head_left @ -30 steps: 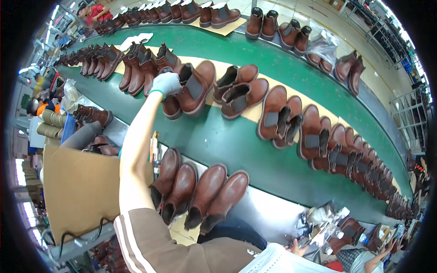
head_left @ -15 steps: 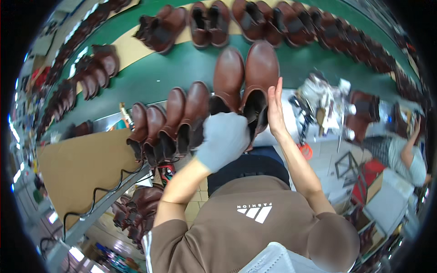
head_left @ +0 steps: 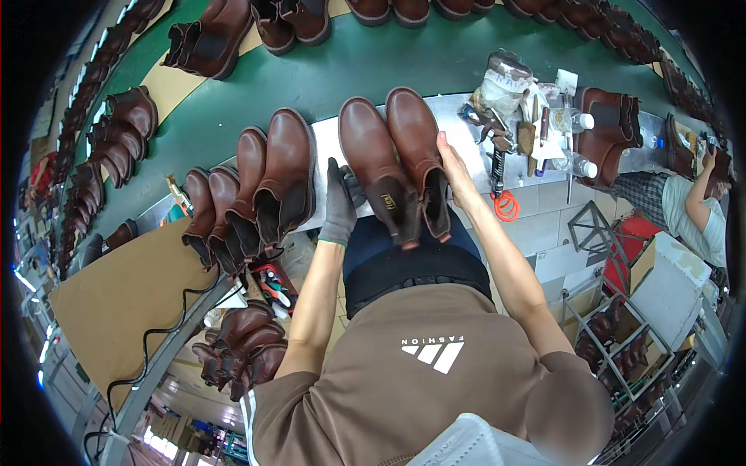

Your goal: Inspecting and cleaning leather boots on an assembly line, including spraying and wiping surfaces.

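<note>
A pair of reddish-brown leather ankle boots stands in front of me, toes pointing away: a left boot (head_left: 365, 140) and a right boot (head_left: 412, 128). Their dark openings face me. My left hand (head_left: 342, 202), in a grey glove, is upright beside the left boot's outer side with its fingers extended; whether it touches the leather I cannot tell. My bare right hand (head_left: 458, 175) lies with straight fingers along the right boot's outer side. Several similar boots (head_left: 286, 167) stand in a row to the left.
Beyond is a green work surface (head_left: 295, 93) with boots along its far side. Tools (head_left: 497, 140), bottles (head_left: 579, 120) and an orange ring (head_left: 507, 206) are at right, near another person (head_left: 695, 206). Cardboard (head_left: 128, 311), a black cable (head_left: 144, 342) and piled boots (head_left: 249, 342) are at left.
My left hand has moved from over the boots' openings to the left boot's side. The pair has come nearer me, and my right hand remains beside it. The surroundings have shifted in view.
</note>
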Available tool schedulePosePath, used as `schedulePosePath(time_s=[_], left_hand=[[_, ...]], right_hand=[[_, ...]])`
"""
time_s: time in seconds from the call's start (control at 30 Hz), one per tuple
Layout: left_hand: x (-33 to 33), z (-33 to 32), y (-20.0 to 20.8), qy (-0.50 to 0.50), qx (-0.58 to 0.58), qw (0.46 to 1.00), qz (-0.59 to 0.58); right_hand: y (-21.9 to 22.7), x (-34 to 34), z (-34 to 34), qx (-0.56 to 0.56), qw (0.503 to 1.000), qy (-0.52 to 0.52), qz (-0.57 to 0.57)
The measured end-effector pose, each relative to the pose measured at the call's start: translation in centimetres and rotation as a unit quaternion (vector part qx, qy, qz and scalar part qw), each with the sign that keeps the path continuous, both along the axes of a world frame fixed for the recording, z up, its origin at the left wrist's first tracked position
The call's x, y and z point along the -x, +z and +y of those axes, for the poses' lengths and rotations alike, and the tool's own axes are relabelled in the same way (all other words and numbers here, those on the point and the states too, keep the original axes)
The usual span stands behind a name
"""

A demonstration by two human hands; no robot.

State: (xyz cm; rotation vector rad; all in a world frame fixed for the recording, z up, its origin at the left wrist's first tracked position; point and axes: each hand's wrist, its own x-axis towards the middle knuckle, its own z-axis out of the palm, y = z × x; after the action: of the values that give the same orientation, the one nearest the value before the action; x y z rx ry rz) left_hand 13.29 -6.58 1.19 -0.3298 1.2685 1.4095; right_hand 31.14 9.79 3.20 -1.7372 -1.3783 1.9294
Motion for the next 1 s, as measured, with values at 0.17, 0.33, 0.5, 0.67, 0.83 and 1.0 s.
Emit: schedulePosePath(time_s=[0.17, 0.33, 0.5, 0.67, 0.83, 1.0], left_hand=[[-2.6, 4.1, 9.0, 0.109, -0.039, 0.988, 0.098], [-2.4, 4.0, 13.2, -0.095, -0.128, 0.976, 0.149], [-0.6, 3.0, 9.7, -0.039, -0.104, 0.992, 0.056], [0.2, 1.5, -1.7, -0.018, -0.27, 0.962, 0.034], [1.2, 1.6, -5.9, 0.061, -0.35, 0.913, -0.203], [1.0, 6.5, 4.4, -0.112, 0.088, 0.976, 0.167]], right_hand=[[2.3, -1.3, 1.2, 0.333, 0.902, -0.11, 0.251], [3.5, -2.4, 1.0, 0.339, 0.912, -0.085, 0.214], [5.9, -2.7, 0.9, 0.236, 0.952, -0.084, 0.178], [9.8, -1.6, 1.9, 0.019, 0.983, 0.107, 0.145], [8.2, -0.2, 1.7, -0.013, 0.982, 0.149, 0.115], [1.5, -1.9, 3.9, 0.082, 0.984, 0.138, 0.076]])
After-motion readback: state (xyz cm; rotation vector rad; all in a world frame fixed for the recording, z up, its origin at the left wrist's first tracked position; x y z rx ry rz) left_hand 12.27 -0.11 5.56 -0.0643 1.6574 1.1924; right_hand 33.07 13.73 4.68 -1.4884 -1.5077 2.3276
